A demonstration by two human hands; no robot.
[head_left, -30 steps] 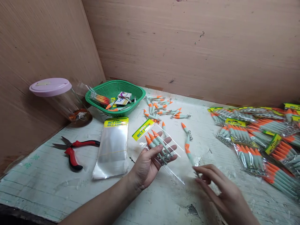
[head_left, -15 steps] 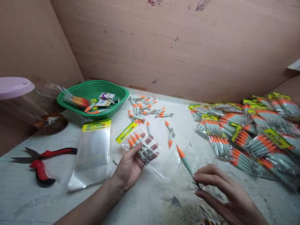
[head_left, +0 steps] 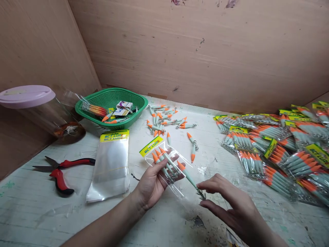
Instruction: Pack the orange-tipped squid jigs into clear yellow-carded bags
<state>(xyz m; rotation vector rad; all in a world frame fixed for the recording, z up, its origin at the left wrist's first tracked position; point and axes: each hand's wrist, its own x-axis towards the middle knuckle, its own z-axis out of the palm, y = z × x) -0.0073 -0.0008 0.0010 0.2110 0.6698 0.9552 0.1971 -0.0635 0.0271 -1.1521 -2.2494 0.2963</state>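
Observation:
My left hand [head_left: 154, 183] holds a clear plastic bag [head_left: 151, 146] with a yellow and green BCT LURE header, thumb on top and fingers beneath. Inside the bag, orange-tipped pale green fishing lures [head_left: 161, 163] lie side by side with their hooks toward me. Pinched by its hook end, a single fishing lure [head_left: 189, 177] is in my right hand [head_left: 221, 197]. Its orange tip points up and left, overlapping the bag's right side; whether it is inside the bag I cannot tell. More loose lures [head_left: 164, 121] lie scattered beyond my left hand.
A stack of header bags [head_left: 110, 164] lies left of my left hand, beside red-handled pliers [head_left: 61, 168]. Behind them stand a green basket [head_left: 133, 120] and a clear jar with a pink lid [head_left: 28, 96]. Filled lure packs [head_left: 277, 147] are piled at the right.
My right hand has brought the single lure leftward, up to the bag in my left hand. The whole view has shifted slightly, so things appear further right.

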